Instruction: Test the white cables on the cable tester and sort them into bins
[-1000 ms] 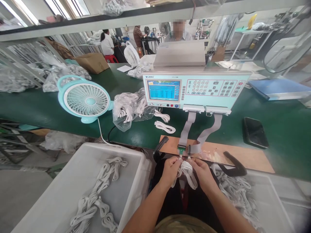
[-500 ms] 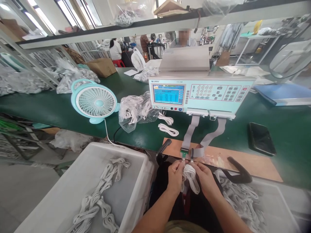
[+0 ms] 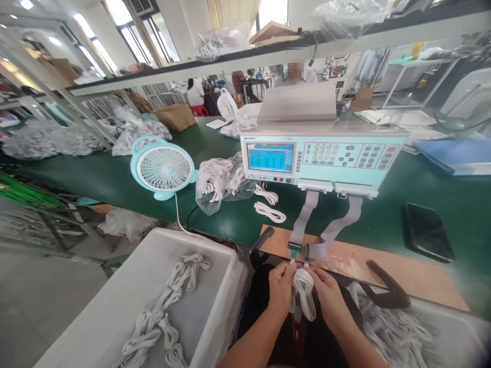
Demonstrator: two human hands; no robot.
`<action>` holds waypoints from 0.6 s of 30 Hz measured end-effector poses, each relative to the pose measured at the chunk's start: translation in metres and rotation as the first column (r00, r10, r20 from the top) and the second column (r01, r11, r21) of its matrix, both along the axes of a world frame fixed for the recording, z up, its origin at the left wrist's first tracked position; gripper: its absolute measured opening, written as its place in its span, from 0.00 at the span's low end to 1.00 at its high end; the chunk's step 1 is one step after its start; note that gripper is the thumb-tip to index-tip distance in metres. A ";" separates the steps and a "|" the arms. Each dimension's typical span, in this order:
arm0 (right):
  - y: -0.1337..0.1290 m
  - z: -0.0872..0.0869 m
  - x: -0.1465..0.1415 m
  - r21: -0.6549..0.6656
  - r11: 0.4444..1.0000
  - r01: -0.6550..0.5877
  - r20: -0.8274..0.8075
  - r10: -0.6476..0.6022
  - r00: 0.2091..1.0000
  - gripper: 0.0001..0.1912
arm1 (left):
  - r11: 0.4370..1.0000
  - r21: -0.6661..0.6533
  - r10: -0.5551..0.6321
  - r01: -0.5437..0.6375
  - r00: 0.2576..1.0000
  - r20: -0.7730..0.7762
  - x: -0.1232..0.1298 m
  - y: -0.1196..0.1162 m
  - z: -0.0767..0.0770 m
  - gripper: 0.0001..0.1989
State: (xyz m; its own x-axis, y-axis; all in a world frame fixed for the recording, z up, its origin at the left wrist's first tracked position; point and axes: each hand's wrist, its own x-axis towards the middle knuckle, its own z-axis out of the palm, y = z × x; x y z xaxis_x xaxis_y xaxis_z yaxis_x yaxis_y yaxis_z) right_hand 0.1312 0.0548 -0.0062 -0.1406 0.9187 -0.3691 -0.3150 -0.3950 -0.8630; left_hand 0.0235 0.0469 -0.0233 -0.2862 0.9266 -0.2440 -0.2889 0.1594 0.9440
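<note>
From where I'm standing, both hands are closed in a pinch at the near edge of the table [image 3: 230, 222], w/ a looped white cable [image 3: 305, 295] hanging btwn them over the person's dark-clothed lap. The left hand [image 3: 282, 285] grips one cable end right at a small green board [image 3: 294, 253]; the right hand [image 3: 325, 287] grips the other end at a black connector [image 3: 307, 251] just beside it. Can't tell from here if either plug is fully seated. Two grey ribbon cables [image 3: 306, 217] run from there up to the front of a pale-blue tester [image 3: 345, 176], its screen [image 3: 271, 157] lit blue. A wooden strip [image 3: 418, 276] lies along the table edge under the ribbon ends, w/ a black phone [image 3: 428, 232] beyond it on the R. Two coiled white cables [image 3: 270, 211] sit on the table nr the tester's lower L corner, next to a clear bag [image 3: 210, 191] of more cables; a round blue fan [image 3: 163, 168] stands L of that. Lower L, a big white bin [image 3: 103, 306] has a line of bundled cables in it; another bin [image 3: 456, 327], lower R, holds a tangled heap. Behind the tester there's a person [image 3: 282, 79] in a striped top, partly hidden.
</note>
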 end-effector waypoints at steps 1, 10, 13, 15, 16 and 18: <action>0.000 0.000 0.000 -0.005 1.000 0.000 0.008 0.000 1.000 0.18 | 1.000 -0.016 0.005 -0.006 1.000 -0.025 0.000 0.000 0.000 0.21; 0.003 -0.001 -0.003 -0.042 0.998 0.040 0.058 -0.037 0.998 0.18 | 0.989 -0.002 -0.150 0.151 0.984 -0.097 -0.010 0.013 0.007 0.21; 0.006 -0.003 -0.002 -0.046 0.998 0.052 0.088 -0.047 0.995 0.18 | 0.990 0.004 -0.141 0.143 0.982 -0.122 -0.010 0.016 0.002 0.21; 0.006 -0.006 -0.001 -0.046 0.997 0.054 0.093 -0.050 0.994 0.17 | 0.990 0.011 -0.137 0.140 0.982 -0.128 -0.009 0.017 0.000 0.22; 0.006 -0.008 -0.001 -0.044 0.998 0.053 0.090 -0.048 0.995 0.17 | 0.990 0.012 -0.137 0.140 0.982 -0.134 -0.009 0.017 0.000 0.22; 0.006 -0.010 -0.001 -0.039 0.998 0.051 0.078 -0.047 0.996 0.17 | 0.990 0.016 -0.137 0.141 0.980 -0.146 -0.008 0.016 0.003 0.22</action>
